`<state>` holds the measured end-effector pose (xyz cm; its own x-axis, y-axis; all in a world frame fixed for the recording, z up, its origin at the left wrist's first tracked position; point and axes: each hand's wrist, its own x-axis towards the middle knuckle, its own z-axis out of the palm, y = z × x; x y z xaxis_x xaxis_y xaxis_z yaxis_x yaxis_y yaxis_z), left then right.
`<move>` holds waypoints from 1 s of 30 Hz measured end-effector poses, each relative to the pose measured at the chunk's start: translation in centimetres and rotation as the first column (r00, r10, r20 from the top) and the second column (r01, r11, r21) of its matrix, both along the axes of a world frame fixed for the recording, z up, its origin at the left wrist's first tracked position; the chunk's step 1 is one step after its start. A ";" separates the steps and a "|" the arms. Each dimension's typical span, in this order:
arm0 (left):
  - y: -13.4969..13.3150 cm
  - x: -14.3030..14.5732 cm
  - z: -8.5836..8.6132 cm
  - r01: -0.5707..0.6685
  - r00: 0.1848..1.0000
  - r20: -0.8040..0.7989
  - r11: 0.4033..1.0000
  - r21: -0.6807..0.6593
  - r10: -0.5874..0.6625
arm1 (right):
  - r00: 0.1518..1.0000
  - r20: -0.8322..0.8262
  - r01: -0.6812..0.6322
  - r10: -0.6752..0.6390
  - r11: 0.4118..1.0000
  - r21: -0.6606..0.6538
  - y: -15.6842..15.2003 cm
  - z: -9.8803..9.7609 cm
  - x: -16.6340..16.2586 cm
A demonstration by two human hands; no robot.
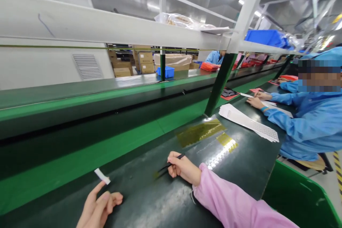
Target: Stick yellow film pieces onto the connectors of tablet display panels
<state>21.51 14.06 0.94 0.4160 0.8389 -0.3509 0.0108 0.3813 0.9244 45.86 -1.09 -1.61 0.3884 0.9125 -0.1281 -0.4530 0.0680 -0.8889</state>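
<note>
Right hand (185, 168) clenched round black tweezers (166, 167), tips low over dark table (149, 194). Left hand (98, 207) pinches small white strip (102, 176) at fingertips, left of tweezers, apart.

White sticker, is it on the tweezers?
No, the white sticker is held at a fingertip of the left hand, apart from the tweezers in the right hand.

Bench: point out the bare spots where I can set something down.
Bare mat lies between the left hand and right hand, and from the sleeve to the white sheets. Crowded: the yellow films and the sheets by a co-worker's hands.
</note>
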 end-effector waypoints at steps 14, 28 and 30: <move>-0.9 -0.2 -0.2 0.026 0.970 0.240 0.996 0.080 -0.044 | 0.980 -0.197 0.046 -0.040 0.999 0.022 -0.2 0.6 0.0; 0.1 -0.6 0.6 0.112 0.987 0.117 0.994 -0.015 -0.109 | 0.981 -0.194 0.003 -0.007 1.000 -0.018 0.0 0.4 0.6; 0.0 -0.6 0.6 0.124 0.985 0.121 0.992 0.002 -0.123 | 0.981 -0.194 0.006 -0.009 1.000 -0.016 0.0 0.3 0.5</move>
<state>20.94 14.05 1.51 0.5556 0.7767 -0.2968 -0.0530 0.3893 0.9196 46.36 -1.14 -1.28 0.3613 0.9072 -0.2153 -0.6163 0.0591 -0.7853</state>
